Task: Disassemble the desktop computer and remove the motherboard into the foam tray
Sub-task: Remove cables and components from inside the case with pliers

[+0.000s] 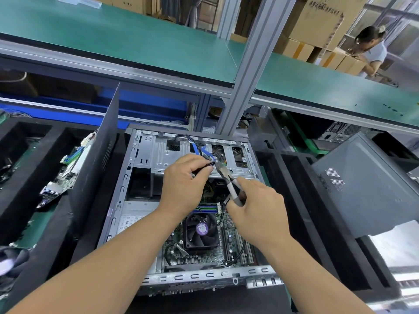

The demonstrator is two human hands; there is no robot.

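An open desktop case (145,168) lies flat in front of me. Its green motherboard (204,250) with a black CPU fan (201,232) sits in the near half. My left hand (183,184) pinches a bundle of black cables (205,165) over the drive cage. My right hand (256,211) grips grey-handled cutters (229,182) whose jaws meet the cables by the blue cables (207,152). A black foam tray (34,166) on the left holds another motherboard (68,171).
A dark side panel (97,159) stands upright left of the case. A grey case cover (367,184) leans at the right over black foam (292,177). An aluminium post (247,64) and green shelf (136,35) rise behind. A person stands far right among cardboard boxes (317,21).
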